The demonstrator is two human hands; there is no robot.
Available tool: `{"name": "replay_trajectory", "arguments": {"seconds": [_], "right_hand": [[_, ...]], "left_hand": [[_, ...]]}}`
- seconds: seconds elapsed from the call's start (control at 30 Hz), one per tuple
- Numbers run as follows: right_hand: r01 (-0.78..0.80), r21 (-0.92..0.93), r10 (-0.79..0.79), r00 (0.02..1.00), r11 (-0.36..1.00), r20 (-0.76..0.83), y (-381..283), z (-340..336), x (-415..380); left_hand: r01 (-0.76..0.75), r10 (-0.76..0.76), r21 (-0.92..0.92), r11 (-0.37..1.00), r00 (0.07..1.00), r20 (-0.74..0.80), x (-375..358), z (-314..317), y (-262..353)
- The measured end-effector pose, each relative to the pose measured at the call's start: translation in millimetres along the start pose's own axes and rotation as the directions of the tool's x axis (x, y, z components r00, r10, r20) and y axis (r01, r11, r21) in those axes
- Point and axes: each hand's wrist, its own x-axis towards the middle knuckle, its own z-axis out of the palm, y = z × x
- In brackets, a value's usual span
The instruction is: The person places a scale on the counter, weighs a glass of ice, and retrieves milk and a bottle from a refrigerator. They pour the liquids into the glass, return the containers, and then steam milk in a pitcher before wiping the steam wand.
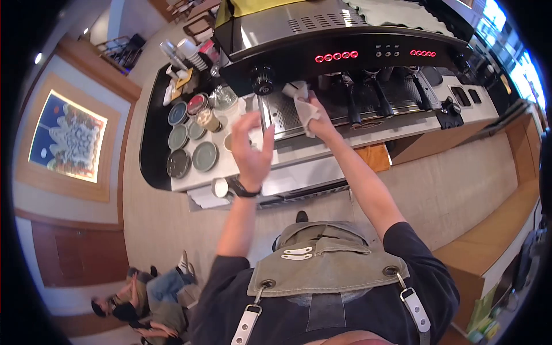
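Observation:
My right hand (pixel 323 125) is closed on a crumpled white cloth (pixel 310 112), close to the front left of the espresso machine (pixel 276 112). One end of the cloth reaches up under the machine's black front panel; what it covers there is hidden. My left hand (pixel 252 155), with a dark band on its wrist, hovers over the white counter edge with thumb and fingers apart and nothing in it. Partly behind that hand is a pale cup (pixel 228 142). A small pitcher with white inside (pixel 220 187) stands by my left wrist.
Stacked saucers and plates (pixel 204 156) and a glass with a creamy top (pixel 208 121) crowd the counter's left side. Portafilters (pixel 351 103) jut from the machine. An orange cloth (pixel 375 157) hangs below the counter. Two seated people (pixel 155 299) are at lower left.

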Motion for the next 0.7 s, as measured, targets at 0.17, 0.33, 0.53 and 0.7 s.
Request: {"name": "replay_trajectory", "arguments": {"seconds": [0.17,0.33,0.53,0.7], "right_hand": [[-0.154,-0.269,0.119,0.983,0.951,-0.142,-32.6,12.8,-7.7],[-0.186,-0.291,0.131,0.971,0.938,-0.199,-90.5,49.7,-37.2],[-0.269,-0.286,0.182,0.937,0.92,-0.298,-57.0,55.9,-86.6],[-0.18,-0.317,0.084,0.952,0.931,-0.296,-94.8,63.7,-46.2]], "left_hand": [[0.499,-0.48,-0.285,0.819,0.866,0.136,-77.7,-1.5,-45.2],[0.678,-0.641,-0.35,0.647,0.732,0.233,-101.2,-23.5,-63.8],[0.7,-0.639,-0.4,0.592,0.71,0.296,-86.9,-43.6,-93.9],[0.712,-0.609,-0.336,0.617,0.702,0.368,-65.5,-34.1,-100.1]]}}
